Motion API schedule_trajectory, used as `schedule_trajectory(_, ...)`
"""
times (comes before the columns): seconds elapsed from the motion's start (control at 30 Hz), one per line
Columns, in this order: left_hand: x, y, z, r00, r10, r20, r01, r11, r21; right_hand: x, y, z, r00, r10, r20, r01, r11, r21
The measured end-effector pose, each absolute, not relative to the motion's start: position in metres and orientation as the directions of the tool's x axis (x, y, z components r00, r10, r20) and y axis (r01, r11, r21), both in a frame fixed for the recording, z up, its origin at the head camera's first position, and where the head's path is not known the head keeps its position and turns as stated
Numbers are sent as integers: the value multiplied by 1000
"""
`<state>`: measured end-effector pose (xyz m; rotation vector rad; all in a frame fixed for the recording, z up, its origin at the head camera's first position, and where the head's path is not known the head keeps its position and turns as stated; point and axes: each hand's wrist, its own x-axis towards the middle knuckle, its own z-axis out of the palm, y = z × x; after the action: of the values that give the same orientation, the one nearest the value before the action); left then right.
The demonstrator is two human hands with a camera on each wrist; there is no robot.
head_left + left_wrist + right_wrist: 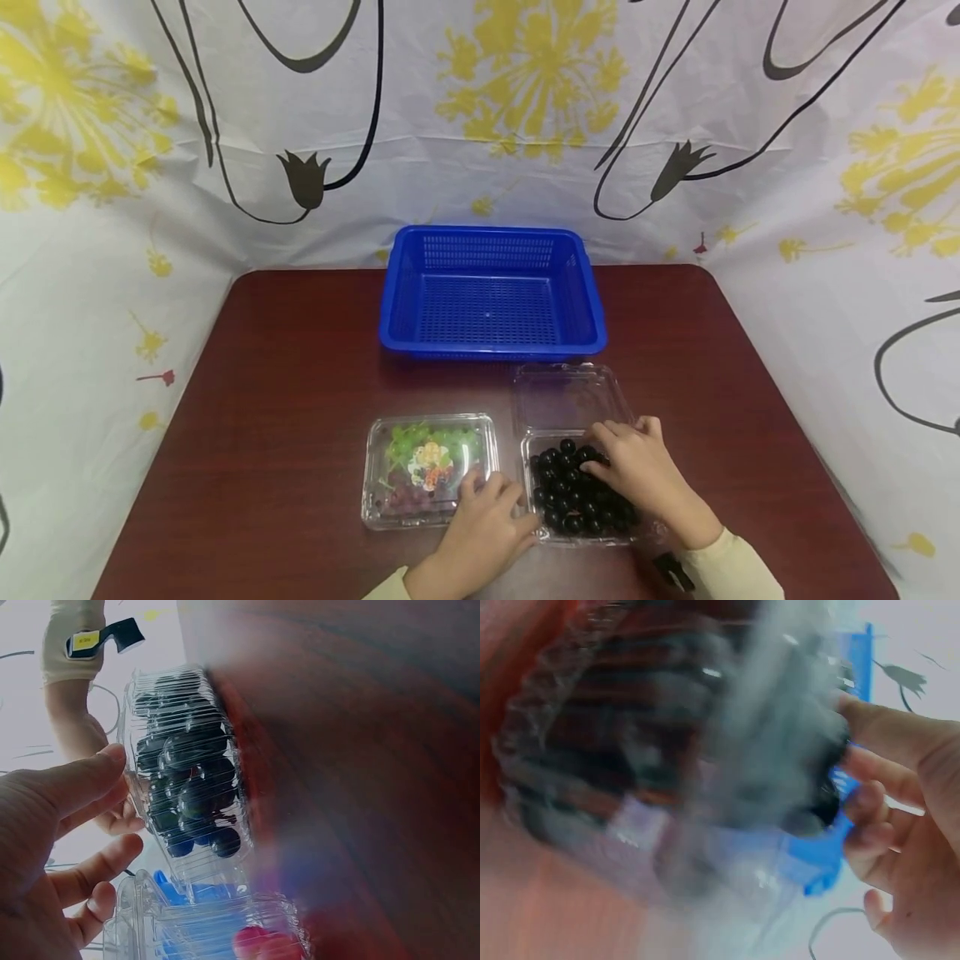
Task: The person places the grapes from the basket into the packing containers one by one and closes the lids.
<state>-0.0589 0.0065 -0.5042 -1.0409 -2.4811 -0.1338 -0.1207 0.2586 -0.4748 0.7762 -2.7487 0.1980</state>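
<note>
An open clear clamshell [537, 533] holds a bunch of dark grapes [573, 502], its lid [570, 396] folded back toward the basket. My right hand [609, 450] lies on the far part of the bunch with its fingers curled over the grapes. In the right wrist view the right hand's fingertips [859, 799] press on blurred dark grapes [814, 810]. My left hand [513, 510] rests against the clamshell's left wall. In the left wrist view its fingers [90, 776] lie fairly straight beside the dark grapes [191, 791].
A closed clear clamshell [429, 468] with green and red grapes and a sticker sits just left of my left hand. An empty blue mesh basket [489, 347] stands behind both boxes. The dark red table [285, 375] is enclosed by a flower-printed sheet.
</note>
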Motion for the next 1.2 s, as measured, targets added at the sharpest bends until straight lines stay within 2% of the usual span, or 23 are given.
schedule_trajectory(0.2, -58, 6, -503, -628, 653, 424, 694, 716, -75, -108, 270, -461, -877, -446, 179, -463, 884, -64)
schedule_trajectory(0.43, -58, 7, -504, -633, 641, 434, 691, 721, -59, -106, 274, -472, -846, -468, 255, -501, 862, -79)
schedule_trajectory(0.67, -56, 9, -507, -641, 630, 439, 687, 725, -37, -105, 271, -479, -893, -409, 186, -430, 898, -88)
schedule_trajectory(0.8, -55, 8, -503, -651, 632, 421, 688, 725, -26, -103, 270, -483, -890, -412, 196, -430, 901, -58)
schedule_trajectory(0.9, -52, 5, -493, -674, 643, 363, 695, 719, 19, -102, 271, -482, -881, -423, 210, -443, 894, -58)
schedule_trajectory(1.0, -51, -1, -477, -703, 646, 298, 698, 706, 115, -100, 274, -475, -887, -420, 190, -440, 895, -74)
schedule_trajectory(1.2, -61, -21, -445, -766, 592, 249, 642, 723, 256, -102, 284, -455, -902, -388, 187, -409, 909, -87)
